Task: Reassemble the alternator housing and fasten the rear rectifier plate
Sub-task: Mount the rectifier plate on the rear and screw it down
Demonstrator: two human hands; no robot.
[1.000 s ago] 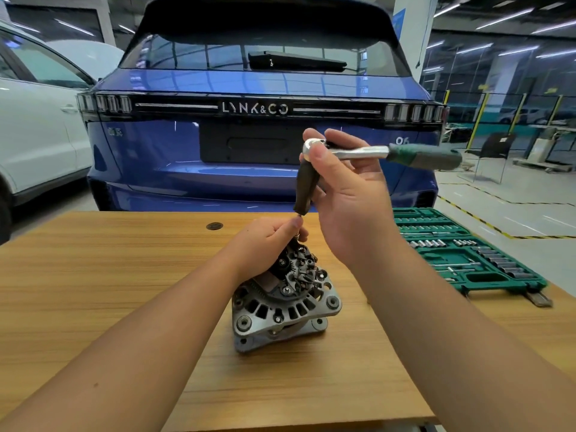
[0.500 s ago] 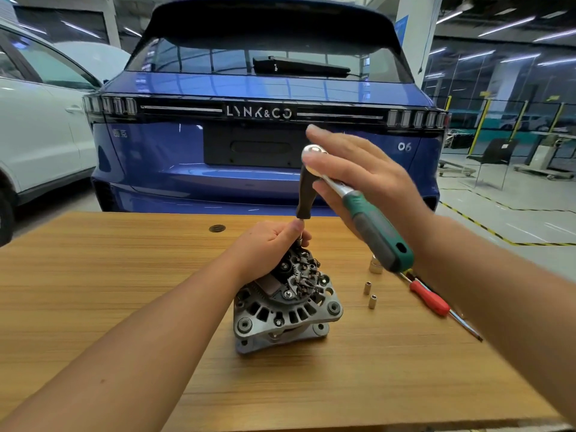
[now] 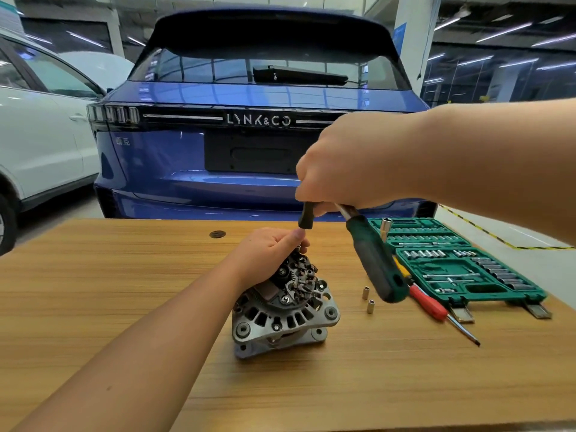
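Observation:
The grey alternator [image 3: 282,319] stands on the wooden table [image 3: 124,275], its rear rectifier plate [image 3: 299,282] facing up and tilted toward me. My left hand [image 3: 268,254] rests on the alternator's top far side, fingers curled, pinching a small metal fastener at the rim. My right hand [image 3: 349,163] grips the head of a ratchet [image 3: 374,260] above it. The ratchet's dark socket [image 3: 307,216] points down just over my left fingertips; its green handle slants down to the right.
An open green socket set [image 3: 461,263] lies at the right. A red-handled screwdriver [image 3: 436,307] and two small metal sleeves [image 3: 367,299] lie between it and the alternator. A blue car [image 3: 249,151] stands behind the table, a white car [image 3: 37,135] at left.
My right hand has turned the ratchet so its handle swung from pointing right to slanting down toward me, and the socket has come lower over my left fingertips. My left hand stays on the alternator.

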